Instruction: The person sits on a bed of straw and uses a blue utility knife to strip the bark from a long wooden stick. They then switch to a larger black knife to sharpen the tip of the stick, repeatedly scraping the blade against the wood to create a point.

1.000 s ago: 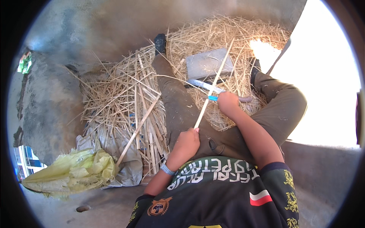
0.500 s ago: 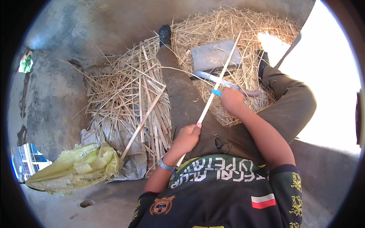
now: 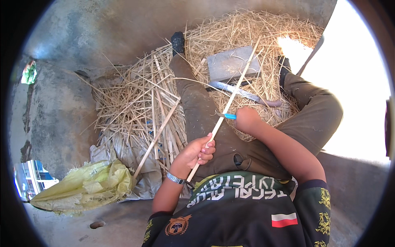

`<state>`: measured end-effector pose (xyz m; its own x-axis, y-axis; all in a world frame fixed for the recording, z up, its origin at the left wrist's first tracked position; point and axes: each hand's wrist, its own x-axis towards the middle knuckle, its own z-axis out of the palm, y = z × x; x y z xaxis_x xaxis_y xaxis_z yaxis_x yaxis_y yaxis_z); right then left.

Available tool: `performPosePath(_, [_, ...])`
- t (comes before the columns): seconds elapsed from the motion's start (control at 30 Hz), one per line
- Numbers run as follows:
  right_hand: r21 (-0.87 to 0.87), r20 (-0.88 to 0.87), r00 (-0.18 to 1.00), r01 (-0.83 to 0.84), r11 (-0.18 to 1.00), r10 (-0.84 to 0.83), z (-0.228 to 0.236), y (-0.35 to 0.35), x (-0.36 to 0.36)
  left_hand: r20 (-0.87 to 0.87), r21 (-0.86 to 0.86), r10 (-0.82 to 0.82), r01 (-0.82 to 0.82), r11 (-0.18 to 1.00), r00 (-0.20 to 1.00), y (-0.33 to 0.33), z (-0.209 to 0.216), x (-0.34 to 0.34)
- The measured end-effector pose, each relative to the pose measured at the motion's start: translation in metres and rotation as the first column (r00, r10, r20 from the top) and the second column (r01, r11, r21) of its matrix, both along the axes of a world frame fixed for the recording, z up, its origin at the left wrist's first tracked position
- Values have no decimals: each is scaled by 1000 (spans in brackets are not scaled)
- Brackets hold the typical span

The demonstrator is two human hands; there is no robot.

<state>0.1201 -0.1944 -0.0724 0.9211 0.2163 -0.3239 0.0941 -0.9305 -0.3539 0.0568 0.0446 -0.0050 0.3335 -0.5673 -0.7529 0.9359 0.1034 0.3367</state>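
Through the head view, I see the left hand [image 3: 197, 152] with fingers curled upward, its grip clamped around a pale strip [image 3: 238, 88] slanting from seven o'clock to one. At its two o'clock, the right hand [image 3: 248, 119] is fisted, its grip closed on a blue-handled knife [image 3: 230, 116], blade across the strip. The fist hides the handle's end; glare [image 3: 358, 82] toward three o'clock washes out detail.
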Motion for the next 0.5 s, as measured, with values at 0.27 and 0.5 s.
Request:
performPosePath(0.27, [-122,140,987,91,988,-74,-19,-3,15,-25,16,-16,16,1000,1000,-1,-4,6])
performPosePath(0.5, [-98,135,955,280,955,-266,-23,-22,34,1,8,-37,37,999,999,-2,-8,9])
